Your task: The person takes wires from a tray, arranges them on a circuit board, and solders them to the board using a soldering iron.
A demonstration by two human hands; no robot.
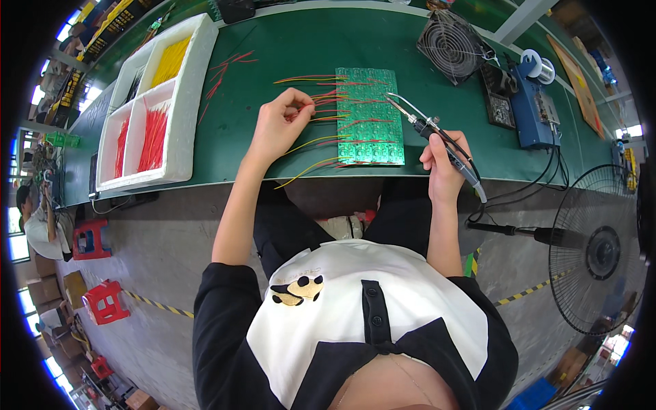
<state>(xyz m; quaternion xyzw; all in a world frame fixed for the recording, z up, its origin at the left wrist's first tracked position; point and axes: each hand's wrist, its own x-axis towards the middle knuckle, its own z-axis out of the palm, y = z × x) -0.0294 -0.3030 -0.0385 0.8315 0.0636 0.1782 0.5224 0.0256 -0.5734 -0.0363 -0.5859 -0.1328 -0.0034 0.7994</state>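
The left hand [280,128] is pinching a red wire [321,102] with a narrow grip. The right hand [451,162] is wrapping its grip around a soldering iron [423,128], and the tip is pointing at the green circuit board [370,126]. I cannot tell if it is touching. The board is lying near the tabletop's [294,48] front edge, with red and yellow wires sticking out to its left. A white foam tray [180,130] is sitting by the left end, and a blue box [533,113] is standing near the right end.
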